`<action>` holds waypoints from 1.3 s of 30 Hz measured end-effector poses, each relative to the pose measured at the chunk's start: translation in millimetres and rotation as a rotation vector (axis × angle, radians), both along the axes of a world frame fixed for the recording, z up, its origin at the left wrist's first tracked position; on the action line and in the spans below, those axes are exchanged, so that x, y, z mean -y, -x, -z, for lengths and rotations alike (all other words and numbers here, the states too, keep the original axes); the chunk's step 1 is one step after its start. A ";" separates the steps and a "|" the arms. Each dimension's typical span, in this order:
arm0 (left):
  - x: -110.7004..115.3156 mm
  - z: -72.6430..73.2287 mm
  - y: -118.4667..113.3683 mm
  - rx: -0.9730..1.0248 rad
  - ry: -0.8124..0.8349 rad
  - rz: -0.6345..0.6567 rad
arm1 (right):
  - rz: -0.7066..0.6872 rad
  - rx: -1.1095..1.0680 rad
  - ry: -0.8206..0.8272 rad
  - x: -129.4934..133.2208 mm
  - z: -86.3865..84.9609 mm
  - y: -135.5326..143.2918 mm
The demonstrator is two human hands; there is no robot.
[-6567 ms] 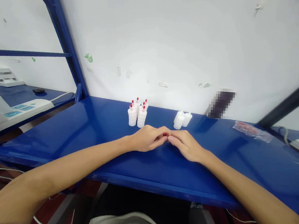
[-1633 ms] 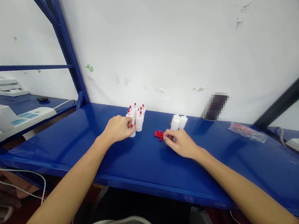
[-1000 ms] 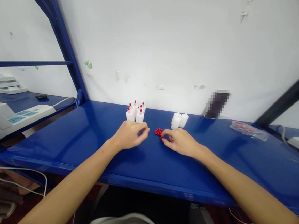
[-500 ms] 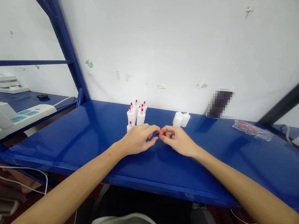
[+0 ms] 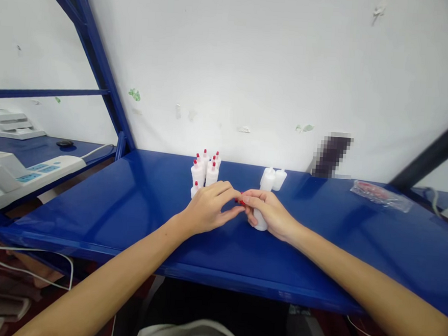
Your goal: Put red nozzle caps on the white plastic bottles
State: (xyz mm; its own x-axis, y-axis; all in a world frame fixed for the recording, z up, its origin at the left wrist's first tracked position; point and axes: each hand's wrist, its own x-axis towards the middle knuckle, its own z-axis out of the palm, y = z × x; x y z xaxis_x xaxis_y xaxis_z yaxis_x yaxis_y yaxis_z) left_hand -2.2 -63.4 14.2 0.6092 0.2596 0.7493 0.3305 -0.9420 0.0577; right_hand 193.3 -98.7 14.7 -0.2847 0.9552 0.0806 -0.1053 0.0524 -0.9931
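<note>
My right hand (image 5: 272, 212) is wrapped round a white squeeze bottle (image 5: 260, 221), which leans with its top toward my left hand. The bottle's upper part is hidden by the fingers. My left hand (image 5: 213, 208) meets it with thumb and index finger bent round a small red cap (image 5: 242, 201); the fingertips partly cover the cap. Whether the cap sits on the bottle's nozzle I cannot tell. Beyond my left hand stands a group of white bottles with red tips (image 5: 204, 172).
White bottles without red tips (image 5: 268, 180) stand behind my right hand. A clear plastic bag with red pieces (image 5: 379, 194) lies at the right back. A dark pixelated object (image 5: 331, 155) leans on the wall. At the left are a power strip (image 5: 47, 173) and a blue frame post (image 5: 101, 62).
My right hand has turned, so the lower body of the white bottle now shows beneath its fingers. My left fingertips have shifted slightly right, around the red cap.
</note>
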 end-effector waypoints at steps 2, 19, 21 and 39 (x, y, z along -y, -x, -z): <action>-0.7 0.5 0.1 0.012 0.005 -0.015 | -0.014 0.002 -0.004 0.1 0.1 0.9; 14.8 1.2 -9.1 -0.192 -0.107 0.094 | -0.125 0.716 -0.629 19.2 -7.7 -6.6; 14.5 2.6 -9.2 -0.190 -0.148 0.089 | -0.137 0.714 -0.630 19.1 -7.3 -7.5; 13.6 12.5 -9.9 -0.239 -0.221 0.037 | -0.104 0.614 -0.632 22.8 -0.7 -0.2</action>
State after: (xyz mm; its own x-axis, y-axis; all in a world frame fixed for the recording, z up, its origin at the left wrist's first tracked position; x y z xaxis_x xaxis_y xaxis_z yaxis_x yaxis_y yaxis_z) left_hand 7.7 -77.0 1.7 0.7809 0.0815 0.6193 0.2756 -0.9347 -0.2245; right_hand 193.5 -121.5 15.4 -0.5337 0.7508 0.3892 0.4019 0.6301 -0.6644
